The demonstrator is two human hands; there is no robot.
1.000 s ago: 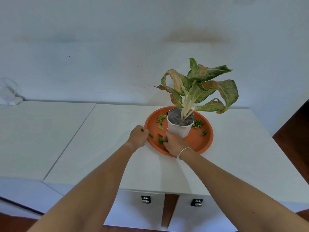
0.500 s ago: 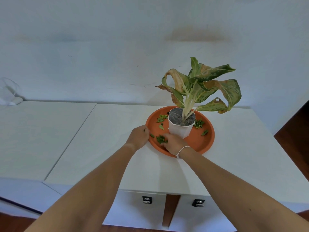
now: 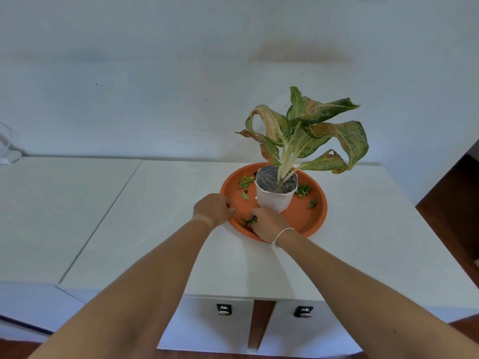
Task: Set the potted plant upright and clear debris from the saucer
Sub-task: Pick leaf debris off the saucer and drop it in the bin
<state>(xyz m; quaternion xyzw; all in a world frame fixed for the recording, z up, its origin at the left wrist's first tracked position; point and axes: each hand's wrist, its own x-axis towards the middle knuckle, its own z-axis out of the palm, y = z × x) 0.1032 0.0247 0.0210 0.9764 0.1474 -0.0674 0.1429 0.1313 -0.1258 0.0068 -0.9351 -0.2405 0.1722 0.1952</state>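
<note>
Nearest the camera, two drawer knobs (image 3: 223,309) sit below the table (image 3: 166,229) front edge. On the saucer (image 3: 315,220) near rim, the right hand (image 3: 267,222) pinches green leaf bits (image 3: 249,221) in curled fingers. The left hand (image 3: 213,209) grips the saucer's left rim, fingers closed over the edge. At saucer centre the white pot (image 3: 274,200) stands upright, touching the right hand. Loose bits (image 3: 245,182) lie left and right of the pot. Bare tabletop extends left; its right edge drops to dark floor (image 3: 451,203). Behind, the plant (image 3: 305,133) leans toward the wall (image 3: 155,73).
</note>
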